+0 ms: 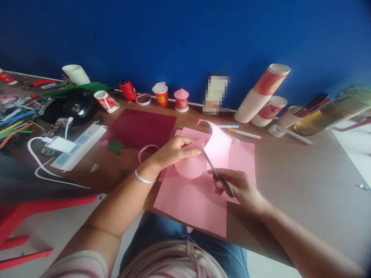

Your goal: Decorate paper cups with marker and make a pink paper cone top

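Note:
My left hand (176, 152) pinches a rounded piece of pink paper (191, 166) by its upper edge. In my right hand (237, 185) is a pair of scissors (216, 172) with dark handles, its blades pointing up and left toward the edge of that piece. Beneath both hands lie pink sheets (191, 206), one overlapping another on the table. A curved pink offcut (217, 143) stands up just beyond the scissor tips. Whether the blades touch the paper, I cannot tell.
A small red cup with a pink cone top (181, 101) stands near the wall. Stacked paper cups (255, 102) lean at the back right, beside a tape roll (276, 130). A dark red sheet (139, 127) and a white power strip (79, 146) lie to the left.

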### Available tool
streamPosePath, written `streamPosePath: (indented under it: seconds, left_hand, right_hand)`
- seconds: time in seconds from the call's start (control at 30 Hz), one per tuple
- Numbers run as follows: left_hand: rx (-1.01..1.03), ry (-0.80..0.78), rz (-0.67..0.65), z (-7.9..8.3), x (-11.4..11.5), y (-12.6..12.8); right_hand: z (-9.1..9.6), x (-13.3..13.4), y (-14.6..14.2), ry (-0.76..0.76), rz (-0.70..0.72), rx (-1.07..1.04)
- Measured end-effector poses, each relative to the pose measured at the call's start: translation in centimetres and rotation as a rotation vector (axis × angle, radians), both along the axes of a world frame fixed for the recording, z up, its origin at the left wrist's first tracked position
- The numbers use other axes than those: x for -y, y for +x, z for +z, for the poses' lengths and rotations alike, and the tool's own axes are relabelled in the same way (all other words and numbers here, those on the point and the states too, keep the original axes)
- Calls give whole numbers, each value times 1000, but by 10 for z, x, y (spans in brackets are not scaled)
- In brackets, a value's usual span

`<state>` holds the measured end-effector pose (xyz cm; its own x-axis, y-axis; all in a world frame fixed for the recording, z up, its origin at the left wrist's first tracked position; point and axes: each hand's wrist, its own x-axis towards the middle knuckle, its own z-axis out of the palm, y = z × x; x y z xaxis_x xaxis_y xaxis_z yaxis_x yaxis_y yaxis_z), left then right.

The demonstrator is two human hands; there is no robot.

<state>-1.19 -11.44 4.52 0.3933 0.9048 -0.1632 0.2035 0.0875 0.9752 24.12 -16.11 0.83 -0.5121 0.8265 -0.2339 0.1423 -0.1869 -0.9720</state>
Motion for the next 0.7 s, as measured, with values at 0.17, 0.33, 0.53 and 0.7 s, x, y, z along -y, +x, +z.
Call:
streamPosePath:
  seconds: [0.17,0.33,0.53,0.7]
  left_hand:
    - [7,6,-1,1,1,0]
    - [-9,-1,18,0,0,0]
    - [-12,22,-9,-1,0,-1]
    - [-23,8,-14,-1,-1,0]
  right_hand:
    - [-1,0,0,-1,4,-7]
    - [-1,0,1,-6,-1,-2]
    - [-1,0,1,18,15,4]
    - [1,-1,1,19,17,9]
